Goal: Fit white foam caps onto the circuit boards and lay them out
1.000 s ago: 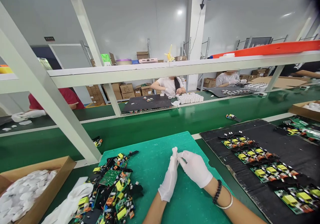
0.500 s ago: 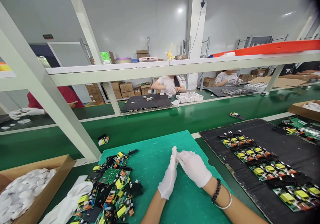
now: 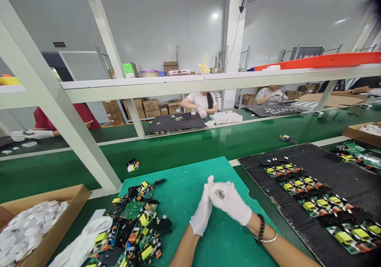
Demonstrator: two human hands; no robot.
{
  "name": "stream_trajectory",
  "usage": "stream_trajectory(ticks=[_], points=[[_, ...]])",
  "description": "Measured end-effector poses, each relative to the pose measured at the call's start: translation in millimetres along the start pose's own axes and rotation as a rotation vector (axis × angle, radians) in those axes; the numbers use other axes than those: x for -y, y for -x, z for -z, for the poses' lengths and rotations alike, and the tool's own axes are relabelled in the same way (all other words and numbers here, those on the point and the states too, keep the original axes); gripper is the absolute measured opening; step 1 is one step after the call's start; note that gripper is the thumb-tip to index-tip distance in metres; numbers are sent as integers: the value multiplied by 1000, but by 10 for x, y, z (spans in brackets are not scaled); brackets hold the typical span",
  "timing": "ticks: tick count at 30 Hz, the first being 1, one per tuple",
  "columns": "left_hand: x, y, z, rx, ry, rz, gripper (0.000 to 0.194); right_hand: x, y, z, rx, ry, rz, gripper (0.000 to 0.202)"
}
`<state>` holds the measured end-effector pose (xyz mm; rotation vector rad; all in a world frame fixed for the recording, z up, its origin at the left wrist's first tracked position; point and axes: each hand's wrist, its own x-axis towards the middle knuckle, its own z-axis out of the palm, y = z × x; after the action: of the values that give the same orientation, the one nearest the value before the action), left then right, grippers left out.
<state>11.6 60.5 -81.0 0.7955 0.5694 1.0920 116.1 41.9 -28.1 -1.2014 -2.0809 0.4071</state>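
My left hand [image 3: 203, 211], in a white glove, is held upright over the green mat [image 3: 184, 187], its fingers together. Touching it from the right is my right hand [image 3: 229, 201], also gloved, with thumb and fingertips curled together against the left fingers. Anything between the fingertips is too small or hidden to make out. To the left of my hands a heap of circuit boards [image 3: 131, 223] with yellow and orange parts lies on the mat. Rows of similar boards [image 3: 320, 201] lie on a black sheet [image 3: 336, 175] at the right.
A cardboard box [image 3: 74, 201] of white pieces stands at the left beside a white glove [image 3: 86, 239]. Beyond the mat runs a green conveyor [image 3: 178, 152] with small boards on it. A slanted white post [image 3: 74, 132] rises at the left. People work across the line.
My right hand's fingers have curled more against the left hand, leaving a rounded gap. The small boards on the conveyor have shifted slightly right.
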Motion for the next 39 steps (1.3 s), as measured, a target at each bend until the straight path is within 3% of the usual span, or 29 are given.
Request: stream_trajectory(ticks=[2, 4, 8, 12, 19, 22, 30, 39], points=[[-49, -22, 16, 2, 40, 3, 61, 114, 20, 29, 65, -178, 50, 19], [-114, 19, 17, 17, 59, -5, 58, 151, 31, 76, 17, -198, 23, 19], [-220, 169, -57, 38, 23, -59, 46, -1, 18, 117, -119, 20, -113, 20], [-237, 201, -146, 29, 14, -76, 49, -128, -6, 29, -52, 311, -147, 23], [-156, 121, -143, -1, -111, -65, 57, -96, -8, -71, 28, 670, -98, 23], [-137, 129, -137, 16, -155, -55, 60, -88, -8, -44, 30, 646, -120, 23], [-151, 129, -142, 52, -226, -39, 64, -138, -35, 101, 74, 242, -215, 29], [-83, 190, -122, -39, -305, -78, 55, -141, 10, 66, 74, 515, -132, 23]])
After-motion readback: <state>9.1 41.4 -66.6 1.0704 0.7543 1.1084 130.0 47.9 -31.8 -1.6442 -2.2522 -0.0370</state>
